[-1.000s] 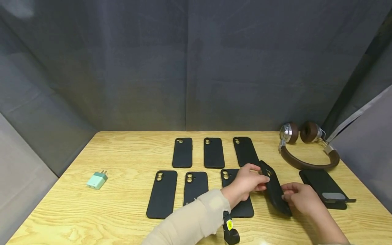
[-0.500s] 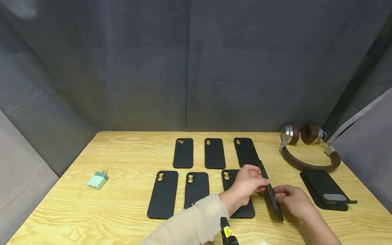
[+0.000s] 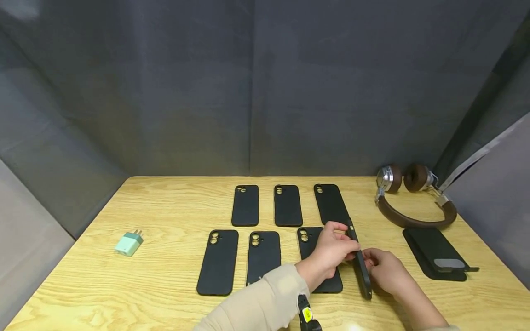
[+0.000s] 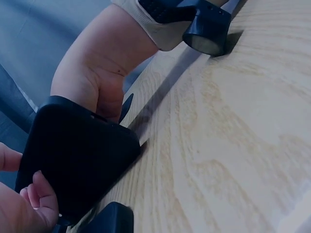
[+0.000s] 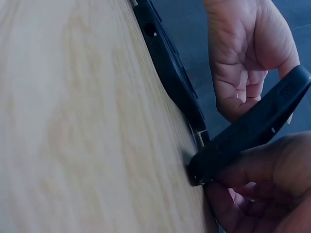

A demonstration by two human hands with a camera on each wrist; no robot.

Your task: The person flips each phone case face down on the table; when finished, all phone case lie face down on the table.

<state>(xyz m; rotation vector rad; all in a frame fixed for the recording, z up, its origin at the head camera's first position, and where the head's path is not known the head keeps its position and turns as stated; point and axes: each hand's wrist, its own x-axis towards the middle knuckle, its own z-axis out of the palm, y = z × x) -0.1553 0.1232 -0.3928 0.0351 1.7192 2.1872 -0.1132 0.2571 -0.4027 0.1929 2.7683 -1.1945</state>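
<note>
A black phone case (image 3: pixel 360 266) stands nearly on its edge, close over the wooden table. My left hand (image 3: pixel 333 248) pinches its far end between thumb and fingers. From the other side my right hand (image 3: pixel 385 271) holds the case near its lower edge; the right wrist view shows those curled fingers (image 5: pixel 252 170) against it. In the left wrist view the broad flat face of the case (image 4: pixel 77 150) shows. Partly covered by my left hand lies another black phone case (image 3: pixel 308 243), flat on the table.
Two more phone cases, one (image 3: pixel 218 262) and another (image 3: pixel 263 253), lie left of my hands. Behind them is a row: one (image 3: pixel 245 205), one (image 3: pixel 288 205), one (image 3: pixel 331 204). A black phone stand (image 3: pixel 434 250), brown headphones (image 3: pixel 407 220) and a green plug adapter (image 3: pixel 129 243) sit farther out.
The held phone case has turned from a slant showing its camera cutout to nearly on edge, and its near end has swung left. My right hand has moved left with it.
</note>
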